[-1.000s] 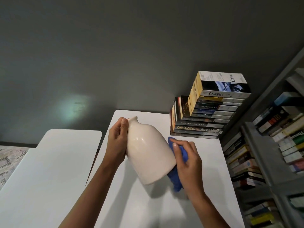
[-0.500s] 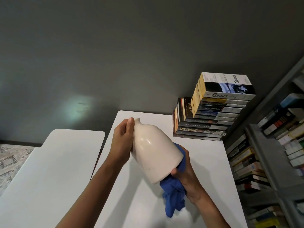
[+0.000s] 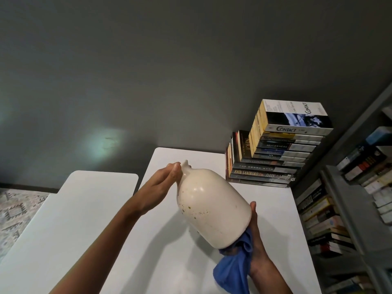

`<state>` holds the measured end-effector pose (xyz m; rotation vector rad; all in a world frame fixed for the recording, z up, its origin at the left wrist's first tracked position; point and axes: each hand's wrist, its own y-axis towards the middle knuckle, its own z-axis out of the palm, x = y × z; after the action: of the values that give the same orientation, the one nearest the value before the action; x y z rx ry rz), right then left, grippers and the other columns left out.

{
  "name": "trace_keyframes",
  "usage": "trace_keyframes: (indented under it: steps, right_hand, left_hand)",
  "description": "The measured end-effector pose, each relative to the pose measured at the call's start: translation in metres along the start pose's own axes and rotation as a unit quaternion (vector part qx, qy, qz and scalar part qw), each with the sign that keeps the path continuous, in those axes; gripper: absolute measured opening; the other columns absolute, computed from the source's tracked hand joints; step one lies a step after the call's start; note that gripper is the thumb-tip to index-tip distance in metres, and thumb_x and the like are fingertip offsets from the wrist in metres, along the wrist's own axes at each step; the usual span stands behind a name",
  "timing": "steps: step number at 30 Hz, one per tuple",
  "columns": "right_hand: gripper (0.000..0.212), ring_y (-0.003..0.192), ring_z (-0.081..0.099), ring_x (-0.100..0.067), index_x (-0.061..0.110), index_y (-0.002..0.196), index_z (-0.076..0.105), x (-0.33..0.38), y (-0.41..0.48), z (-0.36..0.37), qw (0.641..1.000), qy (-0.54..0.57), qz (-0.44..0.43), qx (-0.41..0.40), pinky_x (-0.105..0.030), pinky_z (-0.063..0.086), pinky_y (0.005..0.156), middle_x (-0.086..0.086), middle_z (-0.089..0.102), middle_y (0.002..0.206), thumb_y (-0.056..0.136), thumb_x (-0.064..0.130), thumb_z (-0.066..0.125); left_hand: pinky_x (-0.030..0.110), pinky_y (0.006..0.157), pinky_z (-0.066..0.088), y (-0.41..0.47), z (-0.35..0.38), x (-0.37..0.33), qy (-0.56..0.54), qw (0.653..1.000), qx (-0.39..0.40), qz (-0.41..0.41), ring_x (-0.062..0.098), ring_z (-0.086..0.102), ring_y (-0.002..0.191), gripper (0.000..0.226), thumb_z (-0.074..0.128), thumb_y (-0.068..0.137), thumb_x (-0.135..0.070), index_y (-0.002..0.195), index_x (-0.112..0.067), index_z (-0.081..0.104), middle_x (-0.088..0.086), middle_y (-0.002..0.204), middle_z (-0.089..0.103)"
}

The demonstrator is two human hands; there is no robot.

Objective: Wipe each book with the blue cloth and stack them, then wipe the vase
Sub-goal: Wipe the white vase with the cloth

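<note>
Cream vase (image 3: 212, 206) held tilted clear of the worktop (image 3: 169, 262), in front of the book stack (image 3: 275, 158). Left hand (image 3: 163, 183) lies straight-fingered, pressing the neck; right hand (image 3: 257, 247) cups the base, gripping the blue cloth (image 3: 231, 270) — advise turning the vase slowly, base kept supported.

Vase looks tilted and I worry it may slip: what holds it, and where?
Both hands hold the vase: the left hand presses flat fingers against its neck, the right hand cups its base through the blue cloth.
</note>
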<state>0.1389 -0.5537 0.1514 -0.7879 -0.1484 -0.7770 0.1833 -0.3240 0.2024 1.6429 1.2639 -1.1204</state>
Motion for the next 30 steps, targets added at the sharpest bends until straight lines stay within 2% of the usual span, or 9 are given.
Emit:
trace_keyframes:
  steps: [5, 9, 12, 14, 16, 19, 24, 26, 30]
  right_hand:
    - [0.072, 0.025, 0.047, -0.019, 0.008, 0.091, 0.051, 0.004, -0.009, 0.010, 1.000, 0.003, 0.000, -0.013, -0.023, 0.042, 0.030, -0.007, 0.046, 0.030, 0.057, 0.071, 0.045]
    - [0.087, 0.048, 0.062, -0.021, 0.006, 0.110, 0.063, 0.013, -0.001, 0.001, 0.988, -0.149, -0.015, -0.040, -0.026, 0.050, 0.048, -0.014, 0.066, 0.062, 0.061, 0.078, 0.059]
    - [0.059, 0.090, 0.068, -0.021, 0.007, 0.114, 0.066, 0.038, 0.004, -0.011, 0.903, -0.353, -0.178, -0.169, -0.032, 0.054, 0.080, -0.017, 0.070, 0.103, 0.084, 0.057, 0.051]
    - [0.039, 0.097, 0.064, -0.015, 0.009, 0.102, 0.068, 0.053, 0.004, -0.005, 0.837, -0.440, -0.280, -0.165, -0.028, 0.046, 0.091, -0.015, 0.069, 0.105, 0.090, 0.041, 0.051]
    - [0.018, 0.098, 0.060, -0.005, 0.024, 0.099, 0.067, 0.052, 0.005, 0.012, 0.771, -0.546, -0.303, -0.122, -0.014, 0.043, 0.088, 0.006, 0.069, 0.101, 0.095, 0.033, 0.052]
    - [0.026, 0.099, 0.057, -0.009, 0.023, 0.110, 0.066, 0.043, 0.015, 0.032, 0.647, -0.677, -0.329, -0.125, -0.024, 0.045, 0.088, 0.009, 0.062, 0.108, 0.100, 0.032, 0.044]
    - [0.033, 0.085, 0.056, -0.008, 0.029, 0.111, 0.065, 0.041, 0.015, 0.070, 0.554, -0.700, -0.448, -0.047, -0.031, 0.048, 0.072, 0.013, 0.052, 0.096, 0.098, 0.042, 0.038]
    - [0.032, 0.082, 0.056, -0.009, 0.032, 0.110, 0.063, 0.038, 0.014, 0.065, 0.553, -0.689, -0.467, -0.031, -0.030, 0.048, 0.067, 0.015, 0.050, 0.093, 0.097, 0.046, 0.038]
    - [0.022, 0.077, 0.057, -0.008, 0.030, 0.089, 0.052, 0.032, 0.016, 0.014, 0.631, -0.645, -0.416, -0.113, -0.041, 0.050, 0.069, 0.014, 0.057, 0.085, 0.096, 0.046, 0.040]
  left_hand:
    - [0.026, 0.070, 0.038, -0.002, 0.014, 0.006, 0.004, 0.999, -0.050, 0.006, 0.012, 0.040, 0.068, 0.045, 0.033, 0.101, -0.038, 0.071, -0.006, 0.042, -0.007, 0.070, 0.042]
    - [0.023, 0.062, 0.033, -0.004, 0.015, 0.012, 0.024, 0.993, -0.112, 0.021, 0.011, 0.036, 0.065, 0.048, 0.036, 0.099, -0.044, 0.072, -0.005, 0.041, -0.010, 0.067, 0.038]
    - [0.017, 0.067, 0.037, -0.006, 0.010, 0.011, 0.066, 0.988, -0.136, 0.031, 0.006, 0.045, 0.075, 0.036, 0.037, 0.094, -0.050, 0.070, -0.028, 0.050, -0.015, 0.070, 0.047]
    - [0.017, 0.071, 0.040, -0.008, 0.011, 0.013, 0.101, 0.984, -0.139, 0.042, 0.008, 0.050, 0.085, 0.038, 0.037, 0.094, -0.051, 0.076, -0.023, 0.056, -0.010, 0.076, 0.055]
    - [0.017, 0.073, 0.042, -0.008, 0.016, 0.015, 0.119, 0.983, -0.131, 0.054, 0.012, 0.051, 0.090, 0.043, 0.038, 0.094, -0.049, 0.082, -0.013, 0.058, 0.002, 0.080, 0.059]
    - [0.014, 0.072, 0.040, -0.008, 0.023, 0.015, 0.116, 0.984, -0.121, 0.059, 0.012, 0.051, 0.089, 0.029, 0.039, 0.095, -0.046, 0.081, -0.027, 0.055, -0.006, 0.076, 0.056]
    - [0.016, 0.075, 0.042, -0.002, 0.026, 0.013, 0.140, 0.981, -0.110, 0.078, 0.010, 0.053, 0.093, 0.037, 0.041, 0.097, -0.041, 0.095, -0.013, 0.065, 0.001, 0.085, 0.063]
    - [0.015, 0.076, 0.042, 0.000, 0.027, 0.011, 0.144, 0.980, -0.105, 0.084, 0.010, 0.053, 0.095, 0.027, 0.043, 0.098, -0.036, 0.091, -0.019, 0.063, -0.002, 0.086, 0.062]
    - [0.017, 0.074, 0.043, -0.002, 0.025, 0.010, 0.132, 0.980, -0.124, 0.077, 0.013, 0.054, 0.094, 0.024, 0.039, 0.096, -0.044, 0.087, -0.033, 0.058, -0.007, 0.081, 0.060]
